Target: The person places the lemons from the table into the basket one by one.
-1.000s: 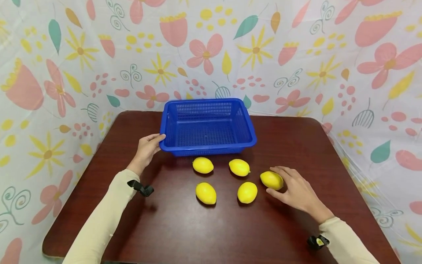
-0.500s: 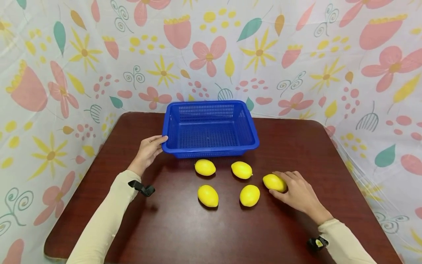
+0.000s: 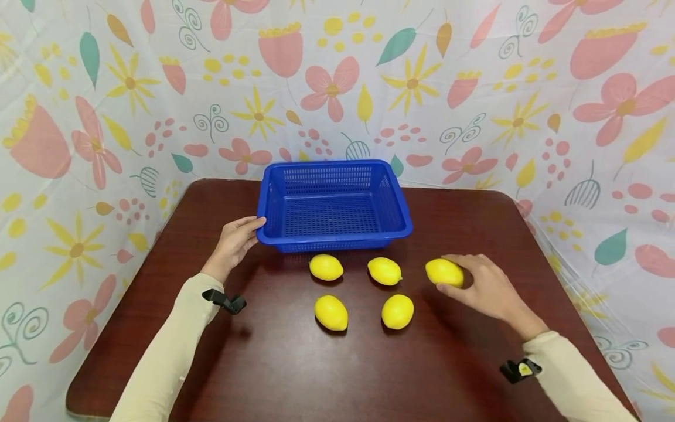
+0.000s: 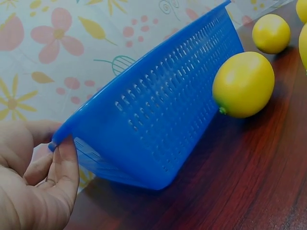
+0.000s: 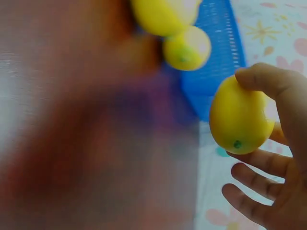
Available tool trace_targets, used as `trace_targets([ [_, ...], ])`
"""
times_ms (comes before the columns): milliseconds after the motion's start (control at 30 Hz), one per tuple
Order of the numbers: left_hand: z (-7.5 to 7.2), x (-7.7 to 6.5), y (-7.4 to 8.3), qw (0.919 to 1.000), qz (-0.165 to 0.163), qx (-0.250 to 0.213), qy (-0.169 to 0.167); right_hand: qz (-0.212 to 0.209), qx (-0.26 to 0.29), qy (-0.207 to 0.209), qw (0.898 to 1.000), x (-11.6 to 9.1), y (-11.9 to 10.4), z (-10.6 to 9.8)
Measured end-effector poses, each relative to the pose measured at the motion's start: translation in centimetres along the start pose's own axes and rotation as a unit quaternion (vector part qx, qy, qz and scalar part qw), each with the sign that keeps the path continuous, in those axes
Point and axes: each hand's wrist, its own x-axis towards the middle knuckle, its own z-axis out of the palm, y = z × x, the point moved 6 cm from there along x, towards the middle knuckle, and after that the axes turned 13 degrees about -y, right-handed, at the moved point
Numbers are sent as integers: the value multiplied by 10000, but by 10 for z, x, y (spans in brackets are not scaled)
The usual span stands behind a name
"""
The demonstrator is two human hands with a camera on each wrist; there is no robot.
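Note:
My left hand point(image 3: 235, 243) pinches the left rim of a blue plastic basket point(image 3: 337, 241), thumb above and fingers below, as the left wrist view also shows. The basket has slotted walls and holds nothing. At the right, my right hand point(image 3: 487, 287) holds a yellow lemon point(image 3: 444, 273) between thumb and fingers, raised off the table. In the right wrist view the held lemon point(image 5: 240, 117) has its green tip facing the camera, and the other fingers spread below it. Several more lemons lie in front of the basket, among them a near-left lemon point(image 3: 331, 313) and a near-right lemon point(image 3: 398, 312).
A dark red-brown table point(image 3: 295, 375) carries everything. Two lemons, a back-left lemon point(image 3: 326, 267) and a back-right lemon point(image 3: 384, 271), lie close to the basket's front wall. A flower-printed curtain point(image 3: 337, 88) hangs behind the table and along its sides.
My right hand has closed on the rightmost lemon and lifted it up off the table, slightly away from me. The left hand stays at the basket rim; the basket has not moved.

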Motion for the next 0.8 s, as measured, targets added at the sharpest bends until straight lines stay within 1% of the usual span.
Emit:
trace_targets([
  [167,0,0,0,10000,36,-34,-53,-460,-65,-183,9988,28,-9,-39],
  [233,0,0,0,10000,74,-20,-43,-623,-88,-336,9975,44,-14,-54],
  [300,0,0,0,9999,105,-83,-49,-699,-55,-497,9963,60,-19,-68],
  [400,1,-1,0,9998,131,-133,-107,-822,32,-763,9937,88,-27,-83],
  [500,2,-1,-1,9998,118,-102,-146,-890,104,-1004,9909,115,-34,-90],
  [600,2,-2,-1,9999,79,-17,-132,-1040,187,-1294,9859,141,-41,-92],
  [700,1,-2,-1,9999,65,-22,-113,-1188,205,-1565,9803,165,-48,-90],
  [800,0,-1,0,9999,77,-52,-112,-1211,163,-1709,9777,188,-53,-86],
])
